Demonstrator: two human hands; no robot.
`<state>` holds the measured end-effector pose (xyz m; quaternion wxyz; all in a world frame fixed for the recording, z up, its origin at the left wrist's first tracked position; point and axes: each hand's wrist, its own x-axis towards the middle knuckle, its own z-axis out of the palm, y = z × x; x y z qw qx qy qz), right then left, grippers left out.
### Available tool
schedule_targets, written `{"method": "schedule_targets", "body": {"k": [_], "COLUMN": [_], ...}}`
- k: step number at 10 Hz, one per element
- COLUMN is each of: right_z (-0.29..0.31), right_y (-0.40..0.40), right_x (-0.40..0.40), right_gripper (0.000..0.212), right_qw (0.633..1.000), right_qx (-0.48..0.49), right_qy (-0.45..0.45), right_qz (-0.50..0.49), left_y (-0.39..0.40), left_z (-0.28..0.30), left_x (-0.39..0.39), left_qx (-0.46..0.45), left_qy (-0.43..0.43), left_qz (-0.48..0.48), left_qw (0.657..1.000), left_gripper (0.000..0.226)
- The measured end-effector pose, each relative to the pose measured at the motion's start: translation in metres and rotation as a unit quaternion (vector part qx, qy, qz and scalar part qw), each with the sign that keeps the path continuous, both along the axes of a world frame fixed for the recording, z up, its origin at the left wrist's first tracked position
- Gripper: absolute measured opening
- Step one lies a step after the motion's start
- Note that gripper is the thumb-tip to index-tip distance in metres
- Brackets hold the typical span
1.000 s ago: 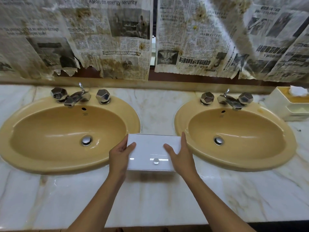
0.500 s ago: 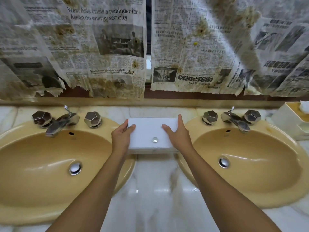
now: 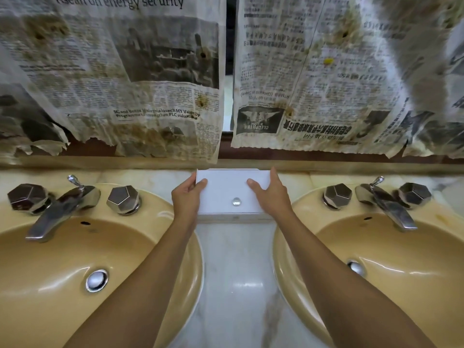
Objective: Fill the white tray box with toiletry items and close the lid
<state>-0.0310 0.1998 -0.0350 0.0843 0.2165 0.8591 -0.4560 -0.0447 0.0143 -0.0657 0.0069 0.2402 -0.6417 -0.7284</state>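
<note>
The white tray box [image 3: 229,189] lies flat on the marble counter between the two sinks, pushed back against the wall ledge. Its lid is down and a small clear knob [image 3: 236,201] sits near the lid's front edge. My left hand [image 3: 187,195] grips the box's left side, thumb on the lid. On the box's right side is my right hand [image 3: 270,194], thumb on top as well. The box's contents are hidden under the lid.
Two yellow sinks, the left sink [image 3: 75,259] and the right sink [image 3: 391,257], flank the narrow marble strip [image 3: 236,285]. Chrome taps with faceted handles [image 3: 123,199] [image 3: 337,195] stand close on both sides of the box. Stained newspaper sheets [image 3: 160,96] hang on the wall just above it.
Both hands have carried the closed box away from the counter's front to the back, against the wall ledge. The view has moved in closer.
</note>
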Motion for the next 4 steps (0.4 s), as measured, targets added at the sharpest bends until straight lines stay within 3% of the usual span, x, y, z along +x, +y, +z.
{"method": "schedule_targets", "body": {"k": [3, 4], "right_z": [0.007, 0.006], "right_y": [-0.001, -0.002], "right_x": [-0.001, 0.034], "right_gripper": [0.085, 0.08], "right_qw": [0.999, 0.991], "right_qx": [-0.014, -0.024], "right_qy": [0.023, 0.115], "right_qz": [-0.019, -0.069], "left_y": [-0.007, -0.019], "left_z": [0.011, 0.014], "left_x": [-0.004, 0.022], "left_qx": [-0.064, -0.104], "left_qy": [0.01, 0.011], "left_qz": [-0.061, -0.009], "left_qw": [0.996, 0.994], "left_gripper": [0.037, 0.04]}}
